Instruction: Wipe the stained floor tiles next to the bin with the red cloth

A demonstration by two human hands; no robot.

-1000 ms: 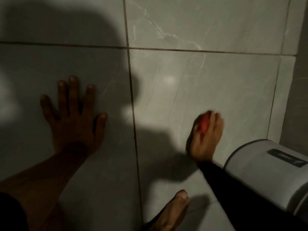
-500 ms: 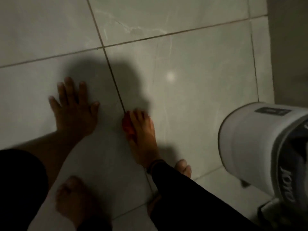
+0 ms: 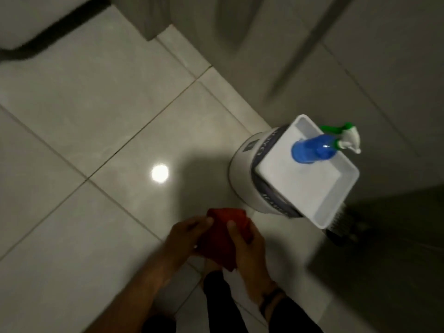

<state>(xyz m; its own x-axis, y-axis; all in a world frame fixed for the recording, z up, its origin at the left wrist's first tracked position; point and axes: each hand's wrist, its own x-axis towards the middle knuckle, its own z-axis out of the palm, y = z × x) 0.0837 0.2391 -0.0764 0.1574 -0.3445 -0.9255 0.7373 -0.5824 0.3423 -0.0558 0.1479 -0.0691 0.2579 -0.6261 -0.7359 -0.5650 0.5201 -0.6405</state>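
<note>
Above the pale floor tiles (image 3: 101, 121), both hands hold the red cloth (image 3: 222, 236) up off the floor, in front of the body and low in the view. The left hand (image 3: 182, 239) pinches the cloth's left edge with thumb and fingertips closed on the fabric; the right hand (image 3: 249, 248) grips it from the right, thumb laid over the top and fingers curled beneath. The cloth is bunched into a loose wad between them, its longer side running roughly away from the wrists toward the bin (image 3: 242, 169), though blur makes its folds hard to read. The bin stands just ahead and to the right of the cloth, near but not touching it, with a white tray (image 3: 300, 193) set on its top and a blue spray bottle (image 3: 312, 149) lying in the tray, nozzle pointing right. The tiles beside the bin lie directly beyond and below the fingers, in shadow to the left of the bin's base; no stain can be made out there in this dim light. A bright reflection (image 3: 159, 173) shows on the tile further left. The right hand is the nearer one to the bin, so it seems the better placed to carry the cloth down and forward onto those tiles, while the left would need to let go first.
</note>
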